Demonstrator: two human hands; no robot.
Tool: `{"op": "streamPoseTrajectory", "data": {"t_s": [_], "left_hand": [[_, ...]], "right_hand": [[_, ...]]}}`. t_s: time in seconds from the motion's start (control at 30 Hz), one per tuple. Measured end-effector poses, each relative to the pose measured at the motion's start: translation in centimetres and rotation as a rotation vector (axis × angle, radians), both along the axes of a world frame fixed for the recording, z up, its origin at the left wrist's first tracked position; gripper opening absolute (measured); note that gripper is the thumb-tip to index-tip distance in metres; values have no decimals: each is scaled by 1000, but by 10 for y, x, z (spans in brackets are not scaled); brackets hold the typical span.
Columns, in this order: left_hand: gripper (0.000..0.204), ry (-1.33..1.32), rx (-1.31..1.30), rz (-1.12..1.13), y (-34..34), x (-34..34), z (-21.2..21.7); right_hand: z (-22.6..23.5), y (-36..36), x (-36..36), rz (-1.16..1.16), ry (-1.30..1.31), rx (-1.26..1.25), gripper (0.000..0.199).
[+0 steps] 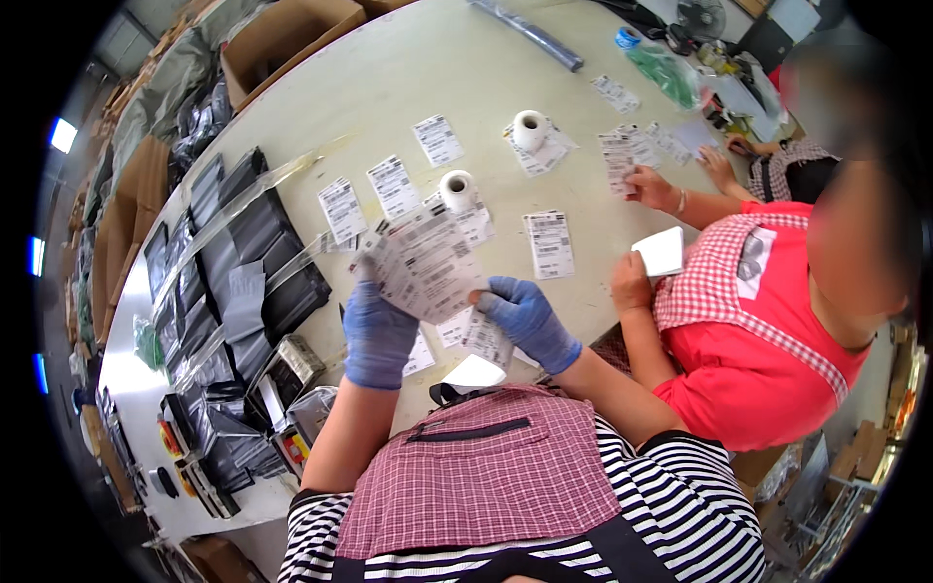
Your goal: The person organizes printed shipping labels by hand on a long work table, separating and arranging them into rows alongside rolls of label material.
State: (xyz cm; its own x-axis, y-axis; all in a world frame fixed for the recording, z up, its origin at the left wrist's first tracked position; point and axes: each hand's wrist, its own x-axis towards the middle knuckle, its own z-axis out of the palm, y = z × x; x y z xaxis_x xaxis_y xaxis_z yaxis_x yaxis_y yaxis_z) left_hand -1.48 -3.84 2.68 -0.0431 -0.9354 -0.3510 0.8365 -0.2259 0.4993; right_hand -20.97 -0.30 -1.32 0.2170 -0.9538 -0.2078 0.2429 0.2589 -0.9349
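Observation:
Both of my hands wear blue gloves and are raised over the near part of the table. My left hand (377,335) is closed on the edge of several fanned printed labels (428,267). My right hand (530,321) pinches another printed label (488,342), which hangs down just below the fan. Beyond my hands, more label stacks (392,187) lie on the table. One small white roll (457,187) stands on labels close behind the fan, and a second white roll (531,130) sits on labels farther back.
Dark grey plastic mailer bags (238,243) cover the table's left side. To my right a person in a red shirt (719,360) holds a label and a white pad (660,252). A rolled plastic tube (528,35) lies at the far edge. Cardboard boxes (282,44) stand behind the table.

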Motion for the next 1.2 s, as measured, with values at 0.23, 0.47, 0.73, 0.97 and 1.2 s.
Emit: {"op": "streamPoseTrajectory", "data": {"t_s": [0.23,0.47,0.73,0.97,1.2], "left_hand": [[28,-73,-72,-45,-29,10,-9],[42,-210,-58,-250,-34,-6,-24],[39,-570,18,-788,-23,-48,-57],[43,-597,63,-718,-29,-48,-63],[39,-1067,-252,-555,-13,-6,-48]], "right_hand": [[-43,-48,-48,-357,-9,199,17],[-116,-114,-101,-470,185,359,20],[-137,-166,-131,-466,381,327,26],[-162,-206,-176,-618,644,354,30],[-115,-156,-122,-733,778,3,50]]}}
